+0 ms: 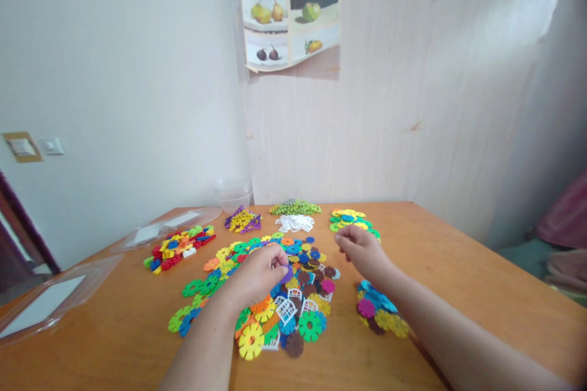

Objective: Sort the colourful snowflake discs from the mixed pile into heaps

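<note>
A big loose heap of flat plastic snowflake discs (275,293) lies spread across the middle of the table — notched rounds in green, yellow, orange, blue, purple and brown, with a few white arched grille pieces among them near the front. One purple disc (287,273) at the heap's far centre sits pinched at fingertips. A smaller cluster (380,316) — blue, pink, yellow — lies just right of the heap.

- Two hands: left hand (259,271), right hand (360,250)
- Two clear lids (55,299), (167,226)
- One clear tub (233,194)
- One fruit poster (291,27)
- One table (458,281)
- Seven heaps of plastic pieces; single pieces too many to count
</note>
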Demonstrator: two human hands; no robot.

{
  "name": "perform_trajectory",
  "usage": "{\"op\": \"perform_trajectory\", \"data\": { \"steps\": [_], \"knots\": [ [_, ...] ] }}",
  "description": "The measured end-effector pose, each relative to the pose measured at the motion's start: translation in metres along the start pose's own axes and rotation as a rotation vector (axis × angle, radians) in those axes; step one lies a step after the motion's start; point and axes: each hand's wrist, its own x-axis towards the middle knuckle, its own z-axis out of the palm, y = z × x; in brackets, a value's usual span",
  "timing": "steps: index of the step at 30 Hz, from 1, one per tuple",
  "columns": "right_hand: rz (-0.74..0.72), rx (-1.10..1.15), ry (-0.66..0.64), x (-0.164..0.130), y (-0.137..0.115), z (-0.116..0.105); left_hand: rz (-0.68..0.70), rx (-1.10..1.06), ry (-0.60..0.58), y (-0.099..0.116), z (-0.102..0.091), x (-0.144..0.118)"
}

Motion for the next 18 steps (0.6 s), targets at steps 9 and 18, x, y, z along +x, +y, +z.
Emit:
{"op": "perform_trajectory", "data": {
  "steps": [9, 18],
  "knots": [
    [0.021, 0.034, -0.484, -0.037, -0.016, 0.035, 0.058, -0.287, -0.057, 0.021, 0.013, 0.004],
    [0.111, 0.152, -0.143, -0.002, -0.005, 0.008, -0.005, -0.317, 0.095, 0.018, 0.013, 0.008]
  ]
}}
